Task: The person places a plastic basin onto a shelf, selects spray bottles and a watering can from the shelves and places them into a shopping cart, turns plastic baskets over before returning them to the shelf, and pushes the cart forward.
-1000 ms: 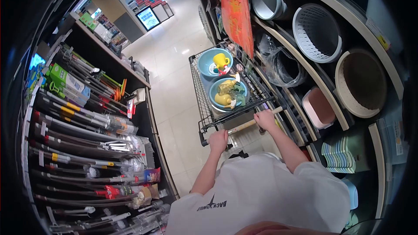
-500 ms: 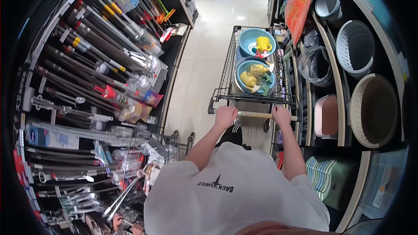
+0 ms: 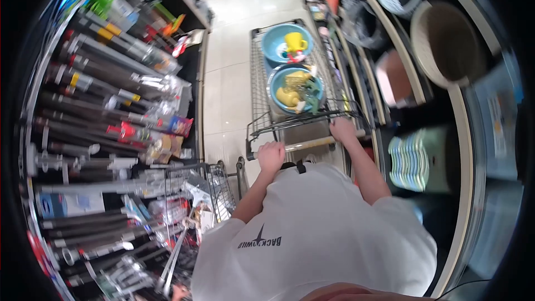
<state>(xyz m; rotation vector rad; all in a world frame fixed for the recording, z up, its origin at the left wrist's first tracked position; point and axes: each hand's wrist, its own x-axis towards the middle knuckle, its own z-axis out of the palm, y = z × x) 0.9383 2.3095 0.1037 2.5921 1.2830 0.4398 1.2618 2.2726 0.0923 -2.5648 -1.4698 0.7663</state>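
My left hand (image 3: 271, 156) is wrapped round the left end of the cart's handle bar (image 3: 312, 144), and my right hand (image 3: 343, 129) grips the bar near its right end. In front of them stands the wire shopping cart (image 3: 259, 97). Two blue basins sit in it: the far basin (image 3: 271, 44) holds a yellow jug (image 3: 295, 41) and small red and white items, while the near basin (image 3: 274, 82) holds yellow bottles (image 3: 287, 97) with sprayer tops and something green.
Mops and poles (image 3: 95, 83) fill the left shelves. A second wire cart (image 3: 220, 189) stands at the lower left, with part of another person's hand (image 3: 180, 292) below. On the right are shelved baskets (image 3: 446, 39), a pink bin (image 3: 394, 78) and striped items (image 3: 408, 160).
Since half a second ago, the view has shifted, and the cart and right shelves appear further left. Both hands stay on the bar. The second cart was not visible one second ago.
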